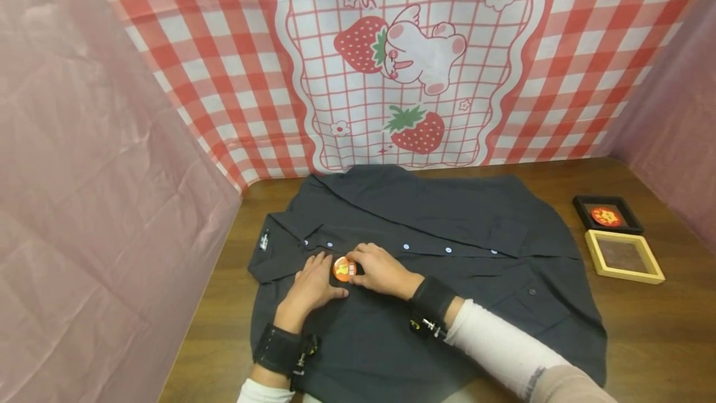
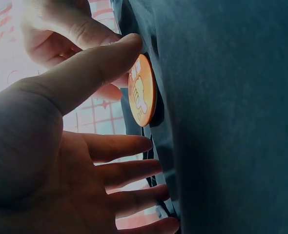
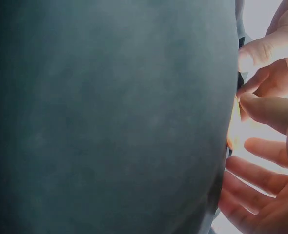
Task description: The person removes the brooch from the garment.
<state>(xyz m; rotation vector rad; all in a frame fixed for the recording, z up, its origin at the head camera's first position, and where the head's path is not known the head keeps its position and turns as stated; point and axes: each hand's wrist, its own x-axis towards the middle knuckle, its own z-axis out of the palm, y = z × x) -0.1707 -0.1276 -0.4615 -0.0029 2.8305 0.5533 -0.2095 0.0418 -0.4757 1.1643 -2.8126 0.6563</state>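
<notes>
A dark grey button-up shirt [image 1: 436, 216] lies spread on the wooden table, its collar to the left. On its chest, below the button placket, sits a round orange button badge [image 1: 344, 269] with a yellow figure and white lettering. My right hand [image 1: 383, 271] holds the badge's right edge between thumb and index finger. Beside the badge on the left, my left hand [image 1: 310, 288] rests its spread, fairly straight fingers on the cloth. In the left wrist view, its thumb [image 2: 105, 61] reaches near the badge [image 2: 142, 91]. The badge's back is hidden.
On the right of the table [image 1: 660, 334] stand a black frame [image 1: 632, 222] with a red and yellow badge [image 1: 606, 216] in it and a light yellow frame [image 1: 626, 275]. A checked strawberry cloth [image 1: 425, 79] hangs behind; pink cloth [image 1: 100, 204] hangs at the sides.
</notes>
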